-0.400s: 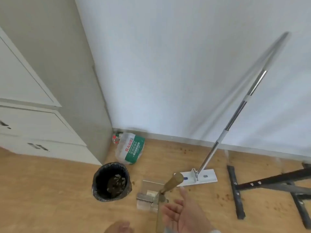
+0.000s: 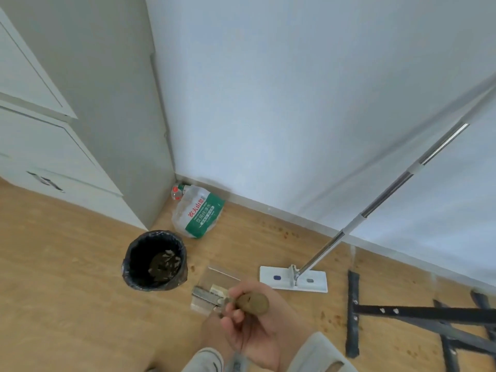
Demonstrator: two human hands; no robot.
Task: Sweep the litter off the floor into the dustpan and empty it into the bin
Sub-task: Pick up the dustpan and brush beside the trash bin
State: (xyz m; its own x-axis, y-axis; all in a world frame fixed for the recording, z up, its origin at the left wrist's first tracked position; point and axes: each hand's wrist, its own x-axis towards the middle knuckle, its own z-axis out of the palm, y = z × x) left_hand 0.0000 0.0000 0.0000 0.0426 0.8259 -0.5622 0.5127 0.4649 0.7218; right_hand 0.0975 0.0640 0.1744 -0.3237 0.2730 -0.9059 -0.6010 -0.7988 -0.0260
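Head camera view, looking down at a wooden floor (image 2: pixel 67 277) where it meets a white wall (image 2: pixel 295 103).

At the bottom centre, the person's right hand (image 2: pixel 257 326) is closed around a brown wooden handle (image 2: pixel 253 304), fingers curled over its rounded end. The handle points away from the camera and down toward a clear plastic dustpan (image 2: pixel 214 288) that rests on the floor just beyond the fingers. The pan has a metal strip across its near edge, and a small pale scrap lies inside it.

The left hand is barely visible: only a grey sleeve cuff (image 2: pixel 206 361) shows at the bottom edge, left of the right wrist, so its state cannot be told.

To the left of the dustpan, close beside it, stands a round bin (image 2: pixel 154 261) lined with a black bag, with brownish litter (image 2: pixel 163 265) at its bottom. Small brown specks (image 2: pixel 281 232) are scattered on the floor near the wall and to the right of the hand.

Behind the bin, a crumpled plastic water jug (image 2: pixel 197 214) with a green label lies in the corner beside a grey cabinet (image 2: pixel 107 116). Right of the dustpan, a flat white mop (image 2: pixel 294 281) sits on the floor, its metal pole leaning up toward the wall. Black metal bars (image 2: pixel 402 314) lie at the far right.
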